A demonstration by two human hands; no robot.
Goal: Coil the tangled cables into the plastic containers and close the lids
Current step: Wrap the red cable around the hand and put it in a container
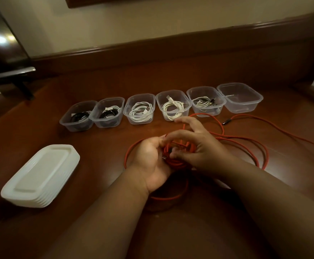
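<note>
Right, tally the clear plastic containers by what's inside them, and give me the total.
Clear plastic containers holding mostly black cables: 2
Holding white cables: 2
Holding mixed black and white cables: 1
Empty clear plastic container: 1
Total: 6

None has a lid on; the orange cable is not yet in one.

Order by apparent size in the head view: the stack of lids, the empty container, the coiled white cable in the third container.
1. stack of lids, though nearer the camera
2. empty container
3. coiled white cable
</note>
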